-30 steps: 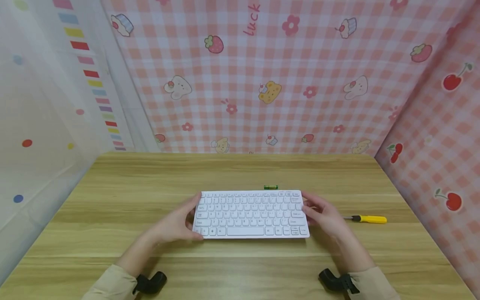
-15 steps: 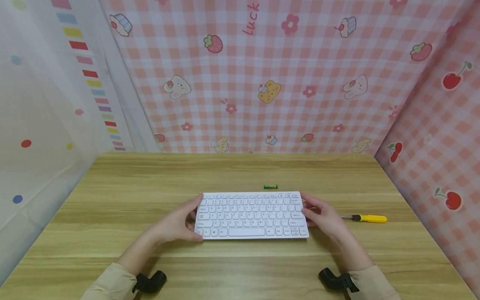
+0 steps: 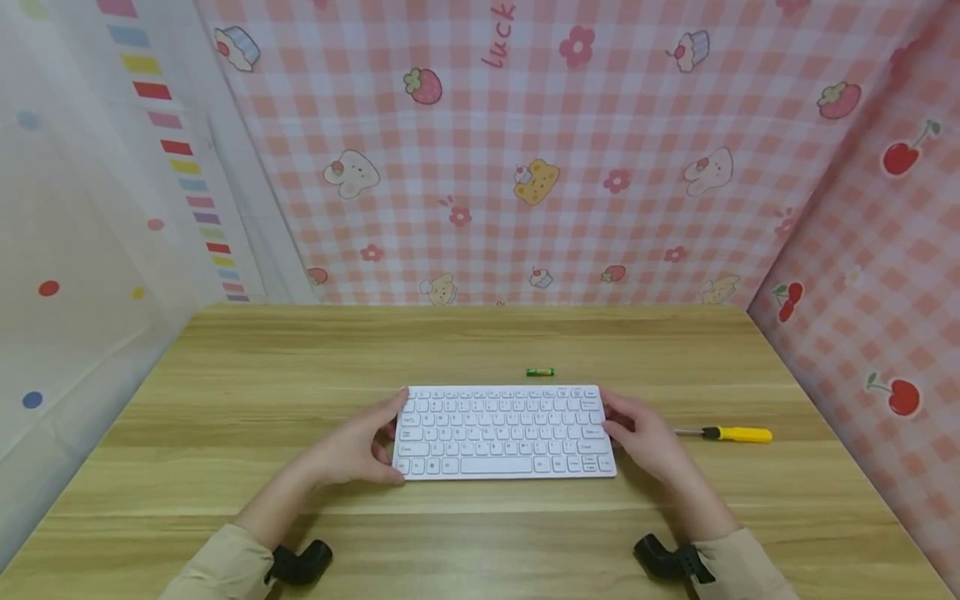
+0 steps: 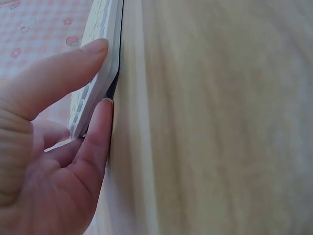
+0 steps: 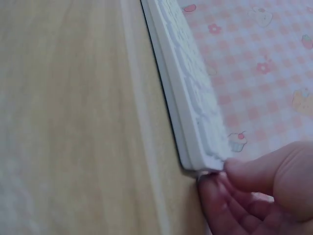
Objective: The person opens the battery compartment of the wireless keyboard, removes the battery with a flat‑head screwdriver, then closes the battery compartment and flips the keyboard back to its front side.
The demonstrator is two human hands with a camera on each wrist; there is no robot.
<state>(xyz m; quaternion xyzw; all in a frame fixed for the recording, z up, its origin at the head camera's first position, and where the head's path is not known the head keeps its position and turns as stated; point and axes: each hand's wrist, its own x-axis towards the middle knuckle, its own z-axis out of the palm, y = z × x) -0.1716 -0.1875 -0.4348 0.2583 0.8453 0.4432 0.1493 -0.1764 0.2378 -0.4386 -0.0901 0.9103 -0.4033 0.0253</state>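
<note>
A white keyboard (image 3: pixel 502 442) lies level in the middle of the wooden table, keys facing up, with its space bar toward the person. My left hand (image 3: pixel 363 442) holds its left end; in the left wrist view the thumb (image 4: pixel 73 68) lies along the near edge of the keyboard (image 4: pixel 100 78) and the other fingers reach beneath it. The right end is pinched by my right hand (image 3: pixel 645 437). In the right wrist view, that hand's thumb (image 5: pixel 254 174) touches the keyboard's corner, with curled fingers below. The keyboard's underside is hidden.
Behind the keyboard lies a small green battery (image 3: pixel 540 372). A screwdriver with a yellow handle (image 3: pixel 742 434) rests to the right of my right hand. Patterned cloth (image 3: pixel 525 167) hangs at the table's back edge and along both sides.
The keyboard's left end has shifted slightly to the right and toward the person, and the keyboard sits a little squarer. Both hands keep their hold.
</note>
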